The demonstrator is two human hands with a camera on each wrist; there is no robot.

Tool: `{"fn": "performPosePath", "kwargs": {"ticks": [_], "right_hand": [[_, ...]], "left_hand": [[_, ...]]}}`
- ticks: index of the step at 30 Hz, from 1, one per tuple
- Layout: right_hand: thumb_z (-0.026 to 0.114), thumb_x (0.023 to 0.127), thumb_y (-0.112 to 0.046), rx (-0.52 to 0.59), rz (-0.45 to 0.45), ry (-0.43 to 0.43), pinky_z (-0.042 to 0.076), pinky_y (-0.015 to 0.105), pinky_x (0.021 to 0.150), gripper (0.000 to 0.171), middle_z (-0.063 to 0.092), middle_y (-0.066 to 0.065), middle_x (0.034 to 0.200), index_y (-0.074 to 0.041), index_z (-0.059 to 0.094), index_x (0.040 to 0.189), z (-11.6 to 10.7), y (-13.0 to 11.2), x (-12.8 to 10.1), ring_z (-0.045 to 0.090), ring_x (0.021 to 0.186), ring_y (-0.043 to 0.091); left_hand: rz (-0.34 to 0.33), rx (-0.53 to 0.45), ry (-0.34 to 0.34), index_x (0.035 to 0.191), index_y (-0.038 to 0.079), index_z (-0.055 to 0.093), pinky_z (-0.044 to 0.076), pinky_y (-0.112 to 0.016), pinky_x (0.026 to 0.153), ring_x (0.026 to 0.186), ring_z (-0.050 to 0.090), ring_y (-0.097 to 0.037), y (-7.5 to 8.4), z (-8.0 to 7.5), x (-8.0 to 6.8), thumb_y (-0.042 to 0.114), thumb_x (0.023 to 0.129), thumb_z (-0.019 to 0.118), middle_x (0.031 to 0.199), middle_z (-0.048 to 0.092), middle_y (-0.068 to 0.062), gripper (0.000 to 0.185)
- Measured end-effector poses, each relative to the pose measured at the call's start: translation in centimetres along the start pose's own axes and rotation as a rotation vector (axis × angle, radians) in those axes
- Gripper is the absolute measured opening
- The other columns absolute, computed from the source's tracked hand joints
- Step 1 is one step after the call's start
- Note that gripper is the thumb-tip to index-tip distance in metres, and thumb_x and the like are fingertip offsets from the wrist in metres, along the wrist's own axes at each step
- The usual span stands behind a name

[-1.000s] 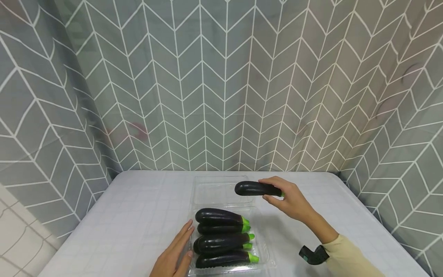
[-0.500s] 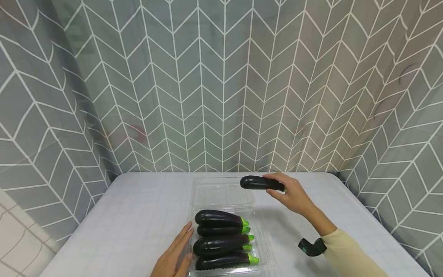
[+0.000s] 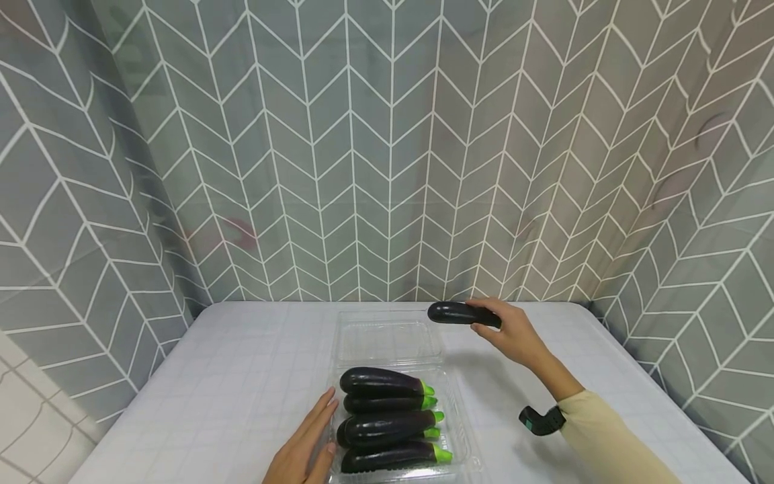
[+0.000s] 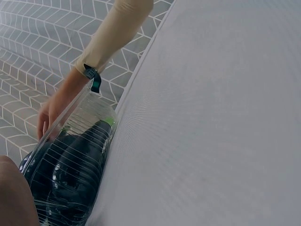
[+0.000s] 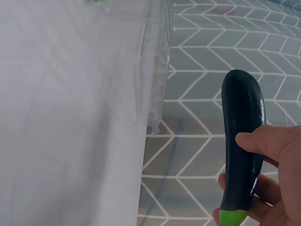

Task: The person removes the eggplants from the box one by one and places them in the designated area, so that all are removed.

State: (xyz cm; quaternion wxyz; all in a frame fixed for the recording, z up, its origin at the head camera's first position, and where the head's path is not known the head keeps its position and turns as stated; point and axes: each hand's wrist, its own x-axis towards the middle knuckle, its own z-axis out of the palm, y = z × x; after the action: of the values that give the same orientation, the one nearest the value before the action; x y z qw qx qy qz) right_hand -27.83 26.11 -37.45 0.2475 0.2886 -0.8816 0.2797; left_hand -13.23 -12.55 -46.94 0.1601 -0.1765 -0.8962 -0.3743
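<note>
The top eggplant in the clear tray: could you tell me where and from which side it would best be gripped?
Grip the top eggplant around its thick dark middle, coming from above. It lies on its side atop the others in the tray, green stem right, so its upper surface is exposed. The left hand rests at the tray's left edge; the right hand already holds another eggplant.

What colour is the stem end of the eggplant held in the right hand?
Bright green, on the eggplant in the right hand; clearest in the right wrist view.

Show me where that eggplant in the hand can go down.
Bare table lies left of the clear tray, and right of it by the right hand holding the eggplant. The open lid is bare. The tray itself is crowded.
</note>
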Motion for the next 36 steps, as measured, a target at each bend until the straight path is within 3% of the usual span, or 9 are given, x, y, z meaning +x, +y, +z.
{"fn": "performPosePath", "kwargs": {"ticks": [8, 16, 24, 30, 36], "right_hand": [[0.072, 0.083, -0.015, -0.006, 0.045, -0.001, 0.046, 0.04, 0.079, 0.041, 0.061, -0.002, 0.115, -0.016, 0.061, 0.122, 0.4, 1.3, 0.3, 0.057, 0.098, 0.015], [0.071, 0.083, -0.009, -0.012, 0.065, -0.006, 0.047, 0.043, 0.078, 0.041, 0.061, 0.005, 0.117, -0.012, 0.061, 0.122, 0.8, 2.1, 0.3, 0.058, 0.098, 0.022], [0.07, 0.083, -0.006, -0.011, 0.101, -0.015, 0.047, 0.043, 0.079, 0.042, 0.06, 0.006, 0.118, -0.009, 0.06, 0.123, 1.2, 2.9, 0.5, 0.057, 0.101, 0.023], [0.07, 0.082, -0.004, -0.025, 0.106, -0.012, 0.046, 0.044, 0.08, 0.042, 0.061, 0.007, 0.117, -0.011, 0.06, 0.123, 1.5, 3.5, 0.4, 0.057, 0.1, 0.024], [0.069, 0.082, -0.003, -0.045, 0.129, -0.027, 0.045, 0.046, 0.083, 0.043, 0.061, 0.008, 0.117, -0.011, 0.059, 0.124, 1.7, 4.3, 0.4, 0.057, 0.102, 0.026]], "left_hand": [[0.005, -0.016, 0.015, 0.142, 0.01, 0.041, 0.036, -0.054, 0.095, 0.13, 0.034, -0.019, -0.1, 0.2, -0.1, 0.015, 0.09, 0.061, 0.149, 0.029, 0.005, 0.055], [0.032, -0.005, 0.019, 0.141, 0.009, 0.042, 0.039, -0.055, 0.093, 0.129, 0.035, -0.021, -0.2, 0.3, -0.1, 0.019, 0.092, 0.059, 0.149, 0.03, 0.003, 0.053], [0.02, -0.004, 0.002, 0.143, 0.013, 0.04, 0.036, -0.047, 0.097, 0.132, 0.031, -0.014, -0.2, -0.2, 0.0, 0.017, 0.092, 0.059, 0.15, 0.027, 0.008, 0.055], [-0.006, 0.001, 0.01, 0.142, 0.012, 0.041, 0.037, -0.05, 0.096, 0.131, 0.032, -0.014, -0.1, -0.1, 0.0, 0.018, 0.091, 0.059, 0.149, 0.029, 0.008, 0.054], [0.019, -0.03, 0.013, 0.142, 0.011, 0.042, 0.037, -0.052, 0.095, 0.131, 0.032, -0.016, -0.2, 0.0, 0.0, 0.018, 0.092, 0.059, 0.149, 0.029, 0.007, 0.053]]}}
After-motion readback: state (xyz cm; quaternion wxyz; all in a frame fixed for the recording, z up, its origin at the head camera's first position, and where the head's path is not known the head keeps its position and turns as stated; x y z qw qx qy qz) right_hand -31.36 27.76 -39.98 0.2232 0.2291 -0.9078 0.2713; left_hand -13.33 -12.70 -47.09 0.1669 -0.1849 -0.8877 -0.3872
